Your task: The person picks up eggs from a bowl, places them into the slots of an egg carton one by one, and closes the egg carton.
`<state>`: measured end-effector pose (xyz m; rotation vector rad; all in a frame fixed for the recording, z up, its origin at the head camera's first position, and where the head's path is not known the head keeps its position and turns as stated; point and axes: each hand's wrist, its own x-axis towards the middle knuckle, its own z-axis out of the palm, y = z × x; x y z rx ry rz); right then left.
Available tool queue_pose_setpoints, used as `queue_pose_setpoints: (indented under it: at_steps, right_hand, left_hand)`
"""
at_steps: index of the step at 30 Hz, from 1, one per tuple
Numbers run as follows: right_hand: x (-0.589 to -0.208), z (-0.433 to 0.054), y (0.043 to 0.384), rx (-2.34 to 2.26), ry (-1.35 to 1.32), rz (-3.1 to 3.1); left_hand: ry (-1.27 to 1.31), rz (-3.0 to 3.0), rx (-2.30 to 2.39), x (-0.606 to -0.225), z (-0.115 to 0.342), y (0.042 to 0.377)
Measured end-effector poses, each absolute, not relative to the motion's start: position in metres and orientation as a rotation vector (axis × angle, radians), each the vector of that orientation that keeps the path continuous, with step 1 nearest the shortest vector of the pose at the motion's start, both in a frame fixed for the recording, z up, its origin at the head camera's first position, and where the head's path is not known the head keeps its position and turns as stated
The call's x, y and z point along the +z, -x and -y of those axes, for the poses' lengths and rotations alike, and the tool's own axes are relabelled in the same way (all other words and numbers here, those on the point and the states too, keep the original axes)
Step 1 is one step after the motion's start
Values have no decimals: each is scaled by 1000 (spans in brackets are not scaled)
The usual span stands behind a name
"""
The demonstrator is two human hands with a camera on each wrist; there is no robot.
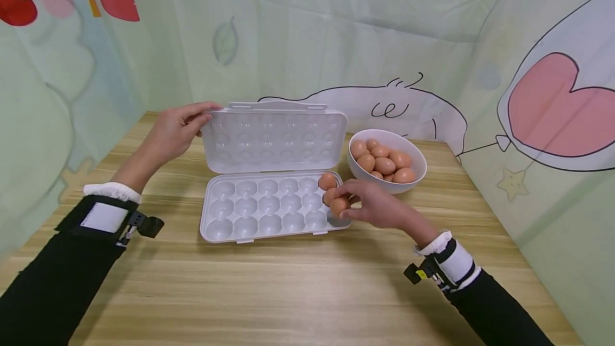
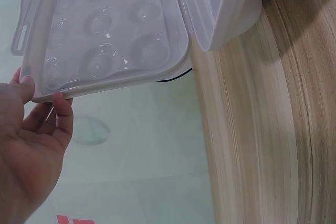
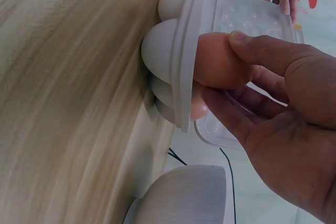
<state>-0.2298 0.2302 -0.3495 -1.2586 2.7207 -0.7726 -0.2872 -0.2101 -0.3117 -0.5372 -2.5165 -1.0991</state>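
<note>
A white plastic egg carton [image 1: 226,235] lies open on the wooden table, its lid [image 1: 276,162] standing up at the back. My left hand [image 1: 175,131] pinches the lid's upper left corner between thumb and fingers, as the left wrist view also shows. In my right hand [image 1: 377,204] is a brown egg [image 1: 339,207], held between thumb and fingers at the front cup of the rightmost column. Behind it in that column, one egg [image 1: 328,181] sits in the back cup and another egg [image 1: 329,195] in the middle one, partly covered by my fingers. The other columns hold no eggs.
A white bowl [image 1: 419,171] with several brown eggs [image 1: 384,165] stands right of the carton, behind my right hand. Printed cloth [image 1: 307,41] hangs around the table's back and sides. Bare wooden tabletop [image 1: 269,292] stretches in front of the carton.
</note>
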Motion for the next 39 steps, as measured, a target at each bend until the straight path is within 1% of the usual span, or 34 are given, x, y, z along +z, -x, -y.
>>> queue_pose_setpoints:
  at_steps: [13,39]
  right_hand:
    - [-361,-226,225,-697,1219,-2763]
    - [-367,-221,221,-529,1292,-2841]
  left_hand:
    - [527,2514,-1106,-312,210,286]
    - [537,2508,-1088,-311,211,288]
